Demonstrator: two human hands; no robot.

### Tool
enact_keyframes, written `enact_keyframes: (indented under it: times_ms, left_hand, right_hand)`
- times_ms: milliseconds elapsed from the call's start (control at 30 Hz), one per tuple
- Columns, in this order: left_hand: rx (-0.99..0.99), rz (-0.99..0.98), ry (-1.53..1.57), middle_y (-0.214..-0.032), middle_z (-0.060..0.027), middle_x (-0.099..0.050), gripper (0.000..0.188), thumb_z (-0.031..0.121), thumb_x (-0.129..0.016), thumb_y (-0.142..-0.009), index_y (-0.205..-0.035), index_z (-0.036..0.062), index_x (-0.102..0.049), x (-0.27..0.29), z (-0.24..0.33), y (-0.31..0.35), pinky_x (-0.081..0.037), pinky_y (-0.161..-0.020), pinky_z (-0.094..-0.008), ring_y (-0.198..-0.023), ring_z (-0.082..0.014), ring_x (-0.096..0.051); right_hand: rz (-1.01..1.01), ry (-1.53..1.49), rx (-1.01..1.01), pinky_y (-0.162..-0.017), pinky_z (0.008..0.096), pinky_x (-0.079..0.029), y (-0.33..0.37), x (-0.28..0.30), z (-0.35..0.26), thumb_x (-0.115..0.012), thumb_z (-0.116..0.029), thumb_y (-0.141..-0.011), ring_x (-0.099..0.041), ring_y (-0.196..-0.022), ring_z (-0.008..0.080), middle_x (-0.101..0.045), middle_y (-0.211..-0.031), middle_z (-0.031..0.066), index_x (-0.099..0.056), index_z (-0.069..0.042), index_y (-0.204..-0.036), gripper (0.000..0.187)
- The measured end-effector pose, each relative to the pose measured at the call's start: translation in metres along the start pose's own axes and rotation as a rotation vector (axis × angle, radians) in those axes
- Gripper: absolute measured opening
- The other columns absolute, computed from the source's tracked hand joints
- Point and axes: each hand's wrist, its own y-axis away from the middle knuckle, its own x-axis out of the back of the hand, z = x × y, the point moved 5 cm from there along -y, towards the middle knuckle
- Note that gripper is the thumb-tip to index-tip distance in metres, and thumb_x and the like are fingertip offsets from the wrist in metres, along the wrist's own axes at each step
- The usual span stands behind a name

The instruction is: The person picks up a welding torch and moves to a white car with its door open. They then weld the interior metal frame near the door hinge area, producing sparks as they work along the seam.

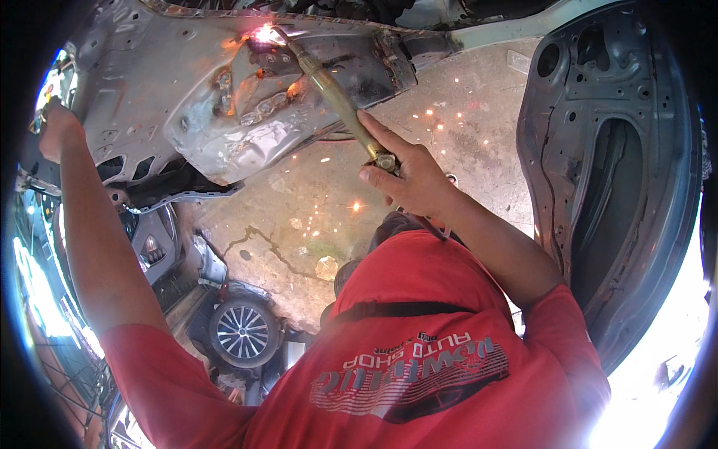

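My right hand is wrapped round the rear of a long brass cutting torch. The torch slants up and to the left, its thin bent nozzle meeting a grey car body panel. A bright flame burns at the contact point. Around it the sheet metal is scorched, bent and rust-orange, with spots glowing. My left hand is raised at the far left beside the panel's edge. Its fingers look curled, but what they grip is hidden in the glare at the picture's rim.
Sparks are scattered over the cracked concrete floor below. A detached-looking grey door shell stands at the right. A spoked wheel and car parts lie lower left. A hose hangs from the torch near my red shirt.
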Motion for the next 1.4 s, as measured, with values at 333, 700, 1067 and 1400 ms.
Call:
enact_keyframes:
  times_ms: [333,700,1067,1400]
  left_hand:
    - [-0.034,-0.034,-0.111,-0.134,-0.0183,-0.075,0.075,0.066,-0.072,-0.083,-0.124,0.0034,-0.080,0.006,0.002,-0.002,-0.054,-0.108,-0.0449,-0.124,-0.0350,-0.071]
    - [0.010,-0.013,-0.056,-0.135,-0.0220,-0.073,0.085,0.064,-0.077,-0.080,-0.125,-0.0079,-0.076,0.001,-0.007,-0.014,-0.054,-0.109,-0.0447,-0.126,-0.0361,-0.070]
    - [-0.015,-0.034,-0.017,-0.134,-0.0215,-0.074,0.076,0.060,-0.076,-0.086,-0.124,-0.0062,-0.077,0.008,0.009,0.012,-0.053,-0.109,-0.0452,-0.126,-0.0348,-0.070]
    - [0.001,-0.016,-0.004,-0.135,-0.0205,-0.074,0.078,0.062,-0.078,-0.082,-0.123,-0.0047,-0.078,0.001,0.001,0.002,-0.053,-0.109,-0.0454,-0.127,-0.0347,-0.070]
  right_hand:
    - [-0.028,0.005,-0.073,-0.059,0.0314,-0.059,0.001,-0.002,-0.007,-0.072,-0.011,-0.104,-0.057,-0.067,0.0081,-0.060,-0.083,-0.0001,-0.025,-0.033,-0.174,0.087]
    - [-0.038,-0.041,-0.081,-0.062,0.0293,-0.059,0.002,-0.002,-0.010,-0.072,-0.009,-0.104,-0.058,-0.068,0.0081,-0.067,-0.099,0.0038,-0.025,-0.033,-0.174,0.088]
    - [-0.030,-0.030,-0.040,-0.061,0.0294,-0.059,0.001,-0.001,-0.012,-0.071,-0.008,-0.103,-0.059,-0.067,0.0079,-0.072,-0.105,0.0068,-0.025,-0.033,-0.174,0.089]
    - [-0.029,-0.012,-0.033,-0.061,0.0300,-0.059,0.001,0.000,-0.010,-0.070,-0.007,-0.103,-0.058,-0.065,0.0080,-0.071,-0.098,0.0059,-0.024,-0.032,-0.175,0.089]
